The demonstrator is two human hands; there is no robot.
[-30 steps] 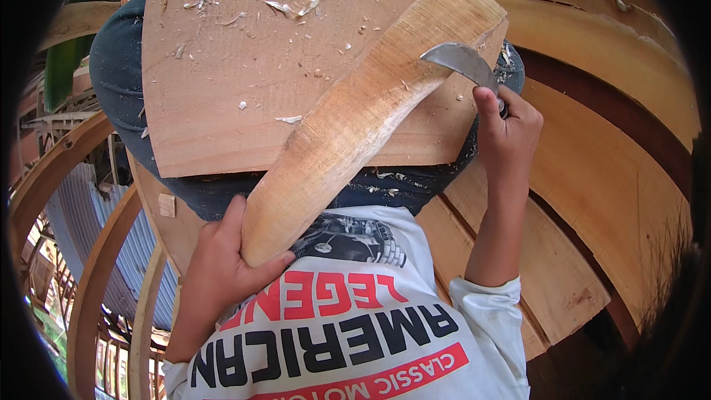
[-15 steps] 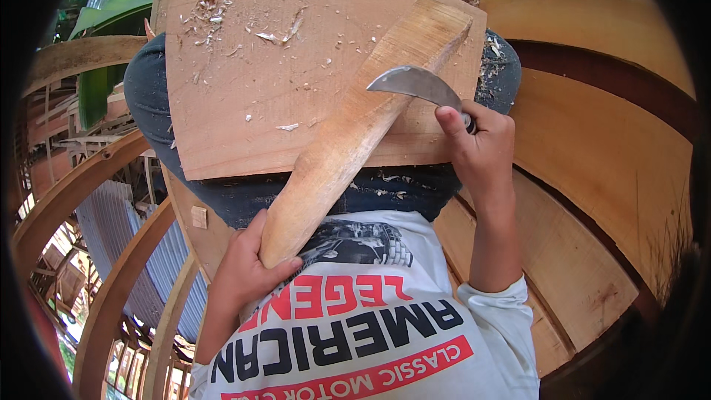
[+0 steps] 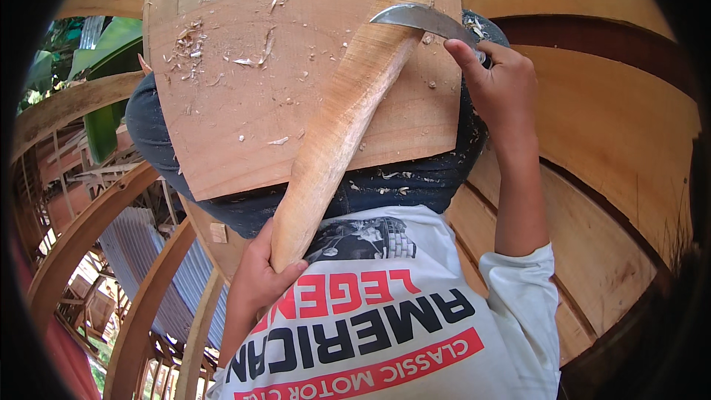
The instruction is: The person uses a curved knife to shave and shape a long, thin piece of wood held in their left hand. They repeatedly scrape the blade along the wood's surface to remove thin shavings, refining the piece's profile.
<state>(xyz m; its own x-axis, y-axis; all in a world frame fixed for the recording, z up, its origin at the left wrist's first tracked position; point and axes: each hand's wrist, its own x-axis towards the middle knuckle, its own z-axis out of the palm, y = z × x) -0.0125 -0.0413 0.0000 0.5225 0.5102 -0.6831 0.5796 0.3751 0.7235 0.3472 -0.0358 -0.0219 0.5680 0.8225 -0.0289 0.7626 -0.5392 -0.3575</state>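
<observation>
My left hand (image 3: 265, 270) is wrapped round the near, rounded end of a long piece of wood (image 3: 329, 133), close to my shirt. The wood slants away to the right, its wider far end over a flat wooden board (image 3: 229, 104) on my lap. In my right hand (image 3: 503, 78) is a knife with a curved, hooked steel blade (image 3: 426, 18). Its blade reaches across the wood near the far end; whether it touches cannot be made out. My fingers hide most of the knife's handle.
Pale wood shavings (image 3: 189, 48) lie scattered on the board and my dark trousers (image 3: 152, 126). Wide planks (image 3: 607, 111) stand along the right. Curved wooden rails (image 3: 96, 215) run down the left, with corrugated metal sheets (image 3: 141, 274) and green leaves (image 3: 111, 48) beyond.
My right hand and the knife have moved away from me, toward the wood's far end. The piece of wood now lies at a steeper angle. The whole view has shifted slightly.
</observation>
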